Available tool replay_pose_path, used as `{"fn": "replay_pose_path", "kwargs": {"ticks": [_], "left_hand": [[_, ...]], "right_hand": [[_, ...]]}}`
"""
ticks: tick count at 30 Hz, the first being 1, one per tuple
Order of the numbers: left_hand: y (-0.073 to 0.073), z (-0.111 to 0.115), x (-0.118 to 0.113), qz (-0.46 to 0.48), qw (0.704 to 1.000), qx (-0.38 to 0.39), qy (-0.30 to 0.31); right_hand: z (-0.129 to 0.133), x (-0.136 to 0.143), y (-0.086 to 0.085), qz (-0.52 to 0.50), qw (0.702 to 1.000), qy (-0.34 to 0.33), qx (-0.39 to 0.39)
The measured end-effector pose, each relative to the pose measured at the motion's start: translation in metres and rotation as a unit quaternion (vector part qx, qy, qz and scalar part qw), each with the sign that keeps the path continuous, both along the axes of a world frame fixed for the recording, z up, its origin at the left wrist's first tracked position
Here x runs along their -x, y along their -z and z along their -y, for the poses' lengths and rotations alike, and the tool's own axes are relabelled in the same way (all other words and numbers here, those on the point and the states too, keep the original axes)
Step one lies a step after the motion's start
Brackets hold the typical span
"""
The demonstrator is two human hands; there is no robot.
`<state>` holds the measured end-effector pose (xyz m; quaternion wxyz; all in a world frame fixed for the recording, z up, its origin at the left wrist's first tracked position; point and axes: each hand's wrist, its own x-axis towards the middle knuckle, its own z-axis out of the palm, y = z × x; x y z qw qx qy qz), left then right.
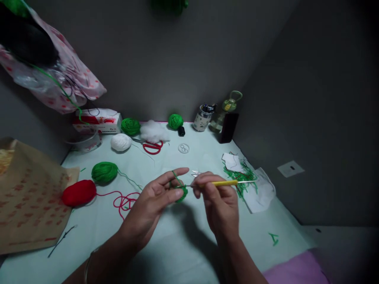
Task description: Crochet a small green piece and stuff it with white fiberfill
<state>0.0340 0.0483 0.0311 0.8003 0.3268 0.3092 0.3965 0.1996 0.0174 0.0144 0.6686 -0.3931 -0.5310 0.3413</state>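
My left hand (pixel 156 201) pinches a small round piece of green crochet (pixel 182 194) between thumb and fingers. Green yarn loops over its raised index finger. In my right hand (pixel 220 201) is a crochet hook (pixel 225 183) with a yellow handle and metal ends, its tip at the green piece. A strand runs from the green yarn ball (pixel 104 172) on the left toward my left hand. Beside that ball lies a red yarn ball (pixel 79 193), its loose red strand (pixel 126 200) curling near my left wrist.
Red-handled scissors (pixel 152 147), a white yarn ball (pixel 121 142) and white stuffing (pixel 154 131) lie at the back. A pen tin (pixel 203 118), bottle (pixel 220 116) and dark phone-like slab (pixel 229 127) stand back right. Green scraps (pixel 242 177) lie right; a paper bag (pixel 32 197) stands left.
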Motion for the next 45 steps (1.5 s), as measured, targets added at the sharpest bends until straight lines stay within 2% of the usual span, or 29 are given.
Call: {"fn": "replay_pose_path", "kwargs": {"ticks": [4,7,10,15,21,25,27,29,31,32,33,35,36,38,41,43,45], "left_hand": [[0.003,0.003,0.0,-0.08,0.992,-0.093,0.008],[0.004,0.003,0.001,-0.11,0.987,-0.113,0.013],[0.002,0.001,0.002,-0.117,0.986,-0.115,0.008],[0.0,0.0,0.005,-0.143,0.981,-0.13,-0.006],[-0.002,0.001,0.005,-0.186,0.97,-0.153,-0.036],[-0.003,0.002,0.002,-0.203,0.964,-0.167,-0.046],[-0.001,0.004,0.0,-0.209,0.96,-0.172,-0.074],[0.0,0.006,-0.002,-0.178,0.968,-0.152,-0.094],[0.0,0.007,-0.004,-0.096,0.989,-0.091,-0.065],[-0.001,0.006,-0.003,-0.05,0.997,-0.051,-0.038],[-0.002,0.005,-0.003,-0.013,1.0,-0.013,-0.013],[-0.004,0.002,-0.001,0.022,0.999,0.031,0.009],[-0.005,0.001,0.0,0.023,0.999,0.033,0.007],[-0.005,0.0,0.001,0.018,1.0,0.014,0.002],[0.0,0.001,0.0,-0.003,0.999,-0.036,0.017],[0.003,0.003,-0.001,-0.039,0.997,-0.069,0.009],[0.005,0.003,-0.003,-0.084,0.992,-0.093,-0.029]], "right_hand": [[-0.002,0.002,0.001,-0.025,0.999,-0.011,0.035],[-0.002,0.001,-0.002,-0.093,0.993,-0.023,0.062],[-0.003,-0.001,-0.005,-0.107,0.991,-0.039,0.075],[0.0,-0.002,-0.004,-0.051,0.996,-0.038,0.058],[0.013,0.002,-0.003,0.115,0.991,0.057,-0.034],[0.014,0.004,-0.004,0.166,0.981,0.072,-0.07],[0.014,0.005,-0.002,0.249,0.959,0.083,-0.107],[0.015,0.006,0.001,0.359,0.911,0.12,-0.165],[0.016,0.006,0.003,0.422,0.869,0.157,-0.205],[0.017,0.006,0.004,0.42,0.867,0.162,-0.212],[0.018,0.006,0.003,0.393,0.882,0.158,-0.205],[0.017,0.005,0.001,0.279,0.937,0.137,-0.16],[0.016,0.005,-0.001,0.205,0.962,0.124,-0.13],[0.012,0.005,-0.003,0.074,0.99,0.092,-0.076],[0.006,0.006,-0.004,0.023,0.999,0.034,-0.032],[0.005,0.007,-0.003,0.058,0.998,0.025,-0.026],[0.007,0.009,-0.001,0.118,0.991,0.049,-0.041]]}}
